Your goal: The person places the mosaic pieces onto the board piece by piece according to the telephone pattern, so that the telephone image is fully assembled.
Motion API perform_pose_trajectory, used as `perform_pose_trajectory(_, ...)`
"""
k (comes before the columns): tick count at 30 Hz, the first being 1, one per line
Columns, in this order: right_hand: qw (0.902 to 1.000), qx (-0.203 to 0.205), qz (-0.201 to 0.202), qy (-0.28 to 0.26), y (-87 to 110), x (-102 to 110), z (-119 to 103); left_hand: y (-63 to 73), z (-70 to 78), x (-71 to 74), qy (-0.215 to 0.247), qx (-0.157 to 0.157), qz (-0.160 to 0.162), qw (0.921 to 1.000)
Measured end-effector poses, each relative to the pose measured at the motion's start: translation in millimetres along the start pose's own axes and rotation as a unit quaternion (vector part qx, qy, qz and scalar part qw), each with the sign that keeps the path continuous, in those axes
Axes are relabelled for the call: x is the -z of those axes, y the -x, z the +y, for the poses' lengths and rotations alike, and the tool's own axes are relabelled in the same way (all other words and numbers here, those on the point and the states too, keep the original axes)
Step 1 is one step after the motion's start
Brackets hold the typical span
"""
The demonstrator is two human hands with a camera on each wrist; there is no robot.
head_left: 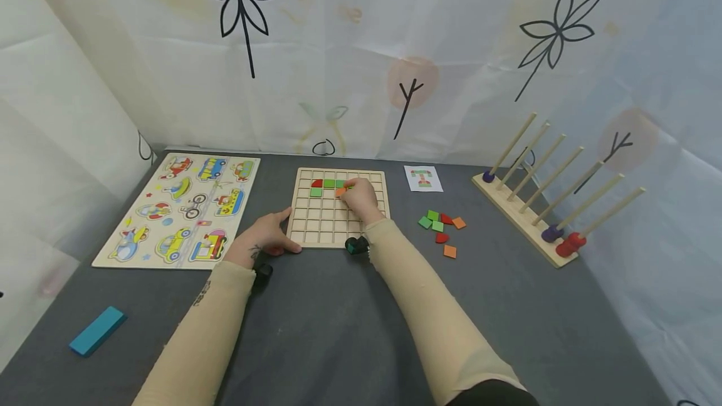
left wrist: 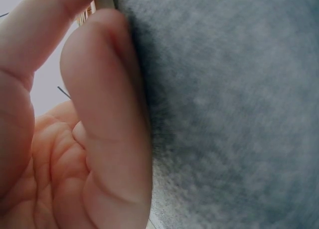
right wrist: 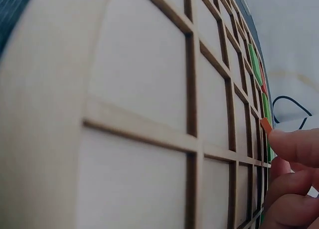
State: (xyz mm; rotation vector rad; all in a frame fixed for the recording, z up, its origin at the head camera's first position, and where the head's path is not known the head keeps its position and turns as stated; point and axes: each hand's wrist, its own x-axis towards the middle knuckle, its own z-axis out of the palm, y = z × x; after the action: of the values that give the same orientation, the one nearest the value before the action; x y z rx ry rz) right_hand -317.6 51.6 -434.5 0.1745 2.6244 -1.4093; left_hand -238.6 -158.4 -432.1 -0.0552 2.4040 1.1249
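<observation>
Right hand (head_left: 361, 199) over the upper middle of the grid board (head_left: 323, 225), grip narrow: thumb and finger pinch an orange tile (right wrist: 266, 125), which sits tilted at the grid's ribs in the right wrist view. Whether it's seated in a cell, can't tell.

Left hand (head_left: 265, 237) at the board's left edge: thumb at the near-left corner, finger further up that edge, grip spread wide, touching the board. Left wrist view is mostly thumb and blurred table.

Board lies flat, midway along the table (head_left: 316, 331), toward its far edge. On it, far row: red piece (head_left: 318, 183), then two green squares side by side; another green square (head_left: 316, 192) one row nearer, below the red. Cells under the right hand are hidden.

Loose tiles (head_left: 437, 226) right of the board, flat on the table: three green, two red, two orange. Pattern card (head_left: 423, 187) beyond them, near the far edge.

Vehicle puzzle (head_left: 186, 218) fills the table's far-left corner. Blue block (head_left: 97, 332) near the left edge, closer to the person. Peg stand (head_left: 524, 218) along the right edge: seven pegs; purple on the farthest and second-nearest, red on the nearest.
</observation>
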Motion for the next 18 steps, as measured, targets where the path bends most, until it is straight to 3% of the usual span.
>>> perform_pose_trajectory(9, 0.9999, -0.003, 0.009, 0.009, 2.9, 3, -2, -1.5, 0.4, -1.0, -0.004, 0.005, 0.002, 1.0)
perform_pose_trajectory(18, 0.9934, 0.037, 0.012, -0.108, 14.9, 31, 5, -1.5, -0.7, -0.7, -0.006, 0.003, 0.002, 1.0)
